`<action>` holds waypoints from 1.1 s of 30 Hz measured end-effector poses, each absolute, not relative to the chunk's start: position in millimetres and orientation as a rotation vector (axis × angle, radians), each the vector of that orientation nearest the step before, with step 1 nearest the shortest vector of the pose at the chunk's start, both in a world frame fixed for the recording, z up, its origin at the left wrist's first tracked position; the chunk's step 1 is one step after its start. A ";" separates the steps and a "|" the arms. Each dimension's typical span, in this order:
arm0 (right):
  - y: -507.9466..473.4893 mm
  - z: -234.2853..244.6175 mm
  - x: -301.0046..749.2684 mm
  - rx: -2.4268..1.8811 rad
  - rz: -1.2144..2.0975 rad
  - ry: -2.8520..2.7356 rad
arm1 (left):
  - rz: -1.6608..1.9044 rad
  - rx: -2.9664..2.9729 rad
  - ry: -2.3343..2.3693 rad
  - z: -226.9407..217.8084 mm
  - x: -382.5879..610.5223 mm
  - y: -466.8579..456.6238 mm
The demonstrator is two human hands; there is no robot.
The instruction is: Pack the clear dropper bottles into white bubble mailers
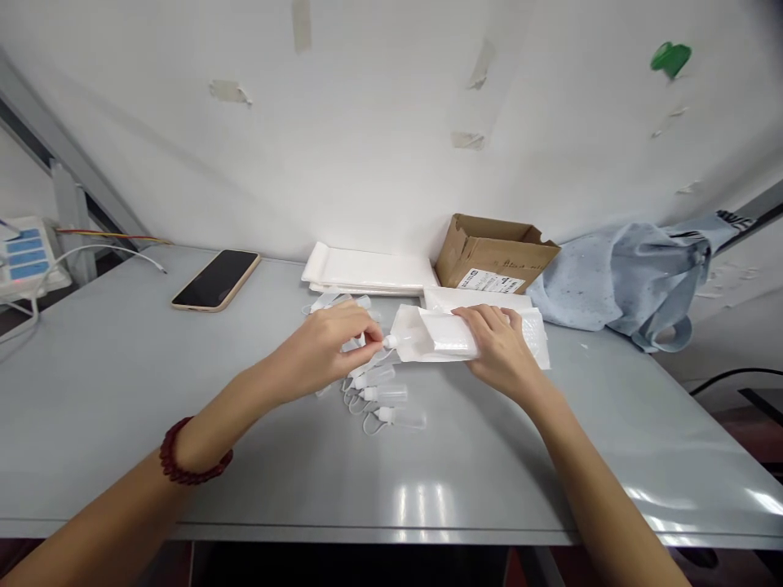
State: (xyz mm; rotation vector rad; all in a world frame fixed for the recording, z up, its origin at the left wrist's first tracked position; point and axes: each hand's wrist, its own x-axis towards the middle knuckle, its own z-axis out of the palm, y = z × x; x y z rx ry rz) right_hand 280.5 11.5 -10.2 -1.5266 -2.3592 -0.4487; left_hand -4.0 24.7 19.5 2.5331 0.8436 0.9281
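Pinching a small bottle [387, 342] at the mouth of the white pouch [446, 334], your left hand [324, 346] is closed on it. Your right hand [502, 346] grips the white pouch. The small bottle is not inside yet. Just below the white pouch, more bottles [391, 395] lie loose on the bench [122, 391].

On the grey table [122, 391] — phone [215, 280], cardboard box [493, 253], blue bag [636, 281], small bottles [391, 395], white pouches [367, 269].

Bottle [387, 342] body unseen inside pouch [437, 334] (carton label [489, 282] illegible)
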 end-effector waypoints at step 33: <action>9.6 -12.8 276.2 -1.732 -0.582 -2.244 | 0.641 2.129 0.889 19.3 10.3 -1.3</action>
